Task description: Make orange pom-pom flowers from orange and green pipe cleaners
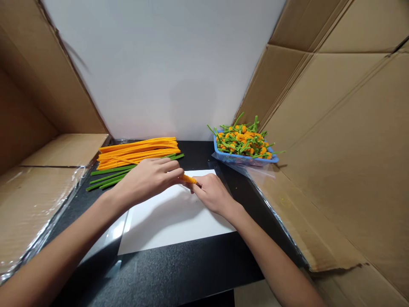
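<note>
Over a white sheet (153, 230), both hands are closed on an orange pipe cleaner (189, 179) that shows in the gap between them. My left hand (156, 175) grips its left end, palm down with the fingers curled. Pinched in my right hand (212, 192) is the other end, which looks coiled or thickened; the fingertips are partly hidden. Just behind my left hand lie a bundle of straight orange pipe cleaners (137, 151) and several green pipe cleaners (110, 179).
A blue basket (220, 154) at the back right is heaped with small orange-and-green pipe cleaner pieces (244, 140). Beneath everything is a black table (179, 268). Cardboard panels (345, 140) stand on both sides, and a white wall (166, 64) rises behind.
</note>
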Demonstrator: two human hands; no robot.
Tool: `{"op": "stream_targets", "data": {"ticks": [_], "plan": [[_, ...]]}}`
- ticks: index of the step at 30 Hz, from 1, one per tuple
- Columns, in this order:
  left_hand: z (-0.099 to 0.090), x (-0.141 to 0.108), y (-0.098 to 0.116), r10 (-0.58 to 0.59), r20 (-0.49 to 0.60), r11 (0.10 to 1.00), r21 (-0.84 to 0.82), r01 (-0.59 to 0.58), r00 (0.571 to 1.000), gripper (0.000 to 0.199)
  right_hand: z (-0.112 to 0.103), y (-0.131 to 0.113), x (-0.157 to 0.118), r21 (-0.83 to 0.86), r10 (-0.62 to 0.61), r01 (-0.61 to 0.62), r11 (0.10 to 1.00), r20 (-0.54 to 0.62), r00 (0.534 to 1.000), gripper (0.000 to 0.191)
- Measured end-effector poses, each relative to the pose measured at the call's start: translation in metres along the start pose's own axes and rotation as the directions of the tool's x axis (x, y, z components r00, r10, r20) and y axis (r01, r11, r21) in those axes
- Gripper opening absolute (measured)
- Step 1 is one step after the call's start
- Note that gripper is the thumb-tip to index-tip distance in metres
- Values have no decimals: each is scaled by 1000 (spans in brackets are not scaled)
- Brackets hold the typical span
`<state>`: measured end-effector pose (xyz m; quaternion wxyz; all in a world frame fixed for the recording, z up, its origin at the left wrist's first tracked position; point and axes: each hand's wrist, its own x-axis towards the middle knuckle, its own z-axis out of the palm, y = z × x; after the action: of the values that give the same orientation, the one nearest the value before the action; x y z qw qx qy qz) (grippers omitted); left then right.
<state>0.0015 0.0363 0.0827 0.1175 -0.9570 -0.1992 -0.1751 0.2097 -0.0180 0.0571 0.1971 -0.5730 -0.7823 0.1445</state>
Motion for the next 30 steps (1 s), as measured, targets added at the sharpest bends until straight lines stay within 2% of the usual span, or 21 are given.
{"op": "stream_targets", "data": {"ticks": [3,5,6,7,9,11,13,15,17,18,20,21,22,24,26,27,28,30], "plan": [[-1,2,3,-78,-25,988,-137,74,997,38,-1,1,0,25,-32,32,999,-9,999,37],[-4,4,8,-228,9,936,-272,222,974,41,0,1,-1,-14,-43,42,999,-91,995,38],[-6,6,11,-320,49,884,-344,317,946,44,2,1,-1,-40,-53,47,998,-144,988,39],[-8,7,13,-412,105,808,-417,416,905,47,3,1,-2,-68,-68,55,996,-198,978,39],[-10,9,15,-533,258,584,-577,571,806,52,7,2,-3,-142,-129,90,986,-292,948,41],[-9,11,16,-545,407,309,-716,626,733,53,10,3,-4,-233,-219,142,962,-352,910,43],[-6,11,16,-492,524,43,-783,621,695,50,11,5,-4,-314,-300,181,932,-386,872,44],[-2,10,16,-421,607,-154,-780,606,674,45,12,7,-4,-371,-347,194,908,-406,845,45],[1,10,18,-363,657,-256,-752,608,660,42,12,9,-4,-410,-366,189,892,-411,835,47],[2,10,19,-352,666,-268,-745,611,657,42,12,9,-3,-421,-366,184,888,-409,836,48],[1,10,19,-366,656,-213,-749,627,659,45,13,10,-3,-416,-348,170,893,-401,847,49],[0,10,18,-384,636,-135,-756,641,669,47,14,10,-2,-397,-327,162,904,-396,858,49],[-1,10,17,-414,598,-19,-759,650,686,48,14,10,-2,-366,-298,151,918,-389,872,49],[-5,8,13,-481,452,301,-719,626,751,44,13,9,-1,-270,-220,123,955,-362,906,48],[-8,5,8,-470,258,611,-595,522,844,34,10,8,0,-118,-134,102,988,-303,943,44],[-9,4,5,-422,175,720,-532,446,890,31,8,7,0,-17,-102,101,995,-253,962,41],[-10,3,3,-357,112,792,-490,364,927,27,5,6,0,91,-82,101,991,-194,978,39],[-9,2,1,-259,39,854,-457,248,965,24,1,4,1,270,-70,90,959,-82,994,38]]}}
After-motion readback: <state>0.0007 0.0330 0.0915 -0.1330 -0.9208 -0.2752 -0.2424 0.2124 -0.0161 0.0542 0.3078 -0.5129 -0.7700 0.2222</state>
